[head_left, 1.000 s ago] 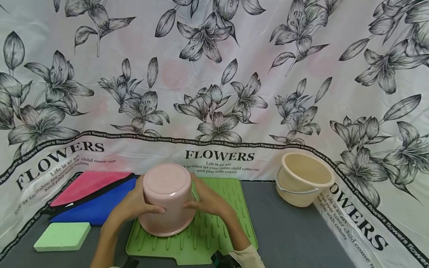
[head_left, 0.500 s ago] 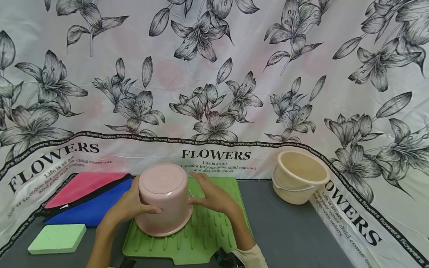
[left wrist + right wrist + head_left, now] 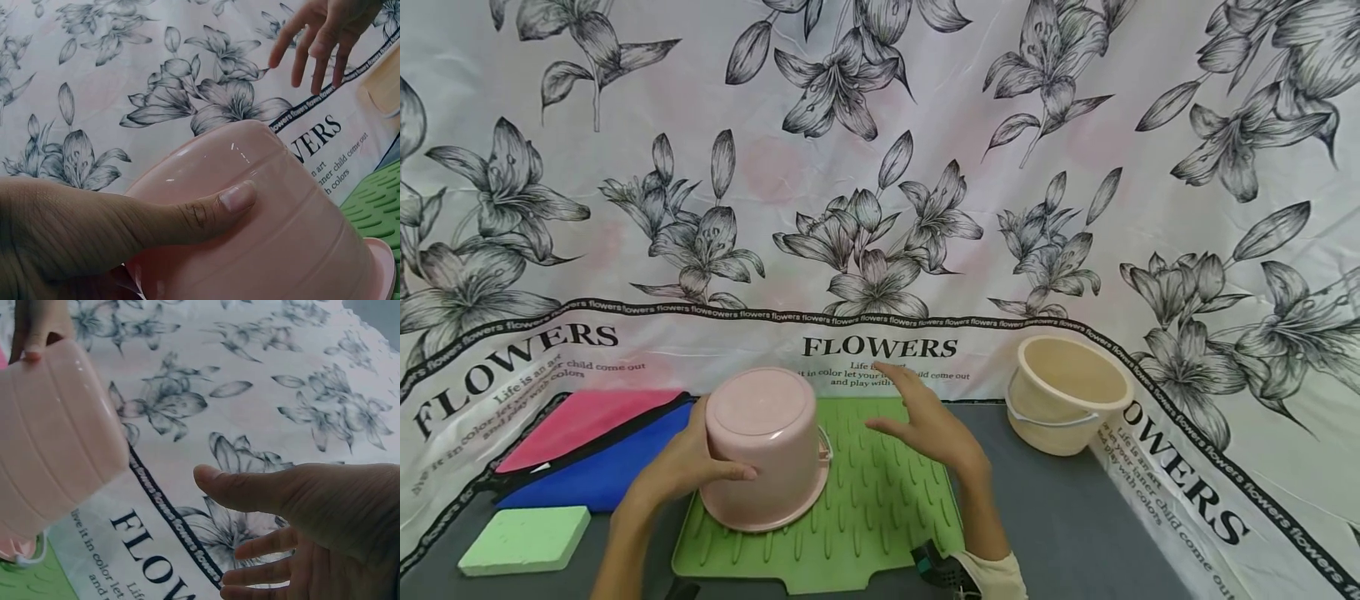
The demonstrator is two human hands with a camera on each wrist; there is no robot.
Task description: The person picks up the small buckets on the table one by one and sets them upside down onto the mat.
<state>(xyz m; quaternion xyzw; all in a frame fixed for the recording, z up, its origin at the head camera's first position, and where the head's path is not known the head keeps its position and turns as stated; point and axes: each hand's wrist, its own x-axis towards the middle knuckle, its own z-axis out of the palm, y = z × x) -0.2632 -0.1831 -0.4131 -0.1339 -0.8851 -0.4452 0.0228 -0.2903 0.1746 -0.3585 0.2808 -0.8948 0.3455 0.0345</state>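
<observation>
A pink bucket (image 3: 763, 450) stands upside down on the left part of a green ridged mat (image 3: 887, 508). My left hand (image 3: 681, 458) grips its left side, the thumb lying across the front wall; the other fingers are mostly hidden behind it. In the left wrist view that thumb presses on the pink bucket (image 3: 269, 206) close below its base. My right hand (image 3: 936, 425) is in the air over the mat's right side, apart from the bucket. In the right wrist view the right hand (image 3: 312, 531) has its fingers spread, holding nothing.
An upright cream bucket (image 3: 1052, 421) with a pale handle stands at the back right. On the left lie a pink and blue folded cloth or pouch (image 3: 602, 475) and a light green block (image 3: 526, 540). A flower-printed sheet (image 3: 820, 200) hangs behind the dark tabletop (image 3: 1067, 533).
My right hand has let go of the pink bucket and moved off to the right, its fingers opening. The left hand keeps its grip. The head view has shifted slightly.
</observation>
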